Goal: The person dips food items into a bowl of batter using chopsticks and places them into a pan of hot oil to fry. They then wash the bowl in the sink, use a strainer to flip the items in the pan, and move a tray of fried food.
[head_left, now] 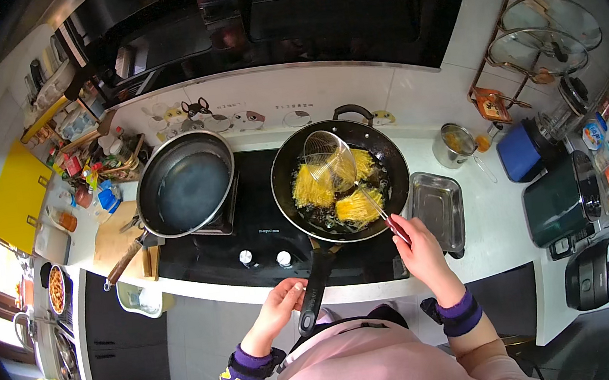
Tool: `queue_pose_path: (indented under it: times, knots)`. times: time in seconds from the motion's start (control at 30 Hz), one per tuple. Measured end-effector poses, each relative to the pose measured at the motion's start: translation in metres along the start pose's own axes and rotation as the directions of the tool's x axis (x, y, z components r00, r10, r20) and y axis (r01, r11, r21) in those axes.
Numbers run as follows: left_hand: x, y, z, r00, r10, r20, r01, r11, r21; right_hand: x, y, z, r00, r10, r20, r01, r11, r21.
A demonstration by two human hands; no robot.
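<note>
My right hand [419,250] grips the brown handle of a wire-mesh skimmer [330,159]. The skimmer's round basket is over a black wok [284,209] on the right side of the cooktop. Bundles of yellow noodle-like strands [360,206] lie in bubbling oil in the wok; the mesh covers part of them. Just left of the wok's long black handle [316,293], at the counter's front edge, is my left hand [283,303] with bent fingers and the thumb against them. Whether it touches the handle or pinches something small cannot be told.
A frying pan [192,191] with clear liquid stands on the cooktop [266,250]'s left side. A cleaver [126,261] lies by a wooden cutting board [112,234]. Right of the wok are a metal tray [437,211] and a metal cup strainer pot [453,146]. A range hood [285,23] overhangs the back.
</note>
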State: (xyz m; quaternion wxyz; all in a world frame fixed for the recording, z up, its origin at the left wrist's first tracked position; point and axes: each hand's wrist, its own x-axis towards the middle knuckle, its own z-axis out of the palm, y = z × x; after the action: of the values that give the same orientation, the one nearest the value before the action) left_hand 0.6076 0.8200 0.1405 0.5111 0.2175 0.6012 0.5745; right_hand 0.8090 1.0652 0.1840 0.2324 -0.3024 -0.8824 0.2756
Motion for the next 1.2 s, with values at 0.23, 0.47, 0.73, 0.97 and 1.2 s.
queue_pose_path:
  times: [0.23,0.47,0.73,0.97,1.2]
  knots:
    - [-0.007,0.008,-0.004,0.996,0.009,0.091,-0.008,1.000,-0.016,-0.009,-0.019,-0.008,0.998,0.042,-0.050,-0.045,0.997,-0.055]
    - [-0.010,0.032,0.010,0.921,0.047,0.388,-0.044,0.999,-0.016,-0.007,-0.007,0.010,0.993,0.024,-0.116,-0.037,0.993,-0.111]
    - [-0.010,0.030,0.012,0.914,-0.009,0.405,0.015,1.000,-0.013,-0.007,-0.006,0.016,0.991,0.046,-0.127,-0.069,0.981,-0.183]
    - [-0.010,0.024,0.010,0.923,0.003,0.386,-0.010,1.000,0.016,-0.006,-0.014,0.019,0.988,0.000,-0.151,-0.022,0.990,-0.139]
    - [-0.013,0.024,0.012,0.926,0.014,0.378,-0.024,0.999,0.021,-0.004,-0.022,0.022,0.989,-0.043,-0.140,0.021,0.988,-0.156]
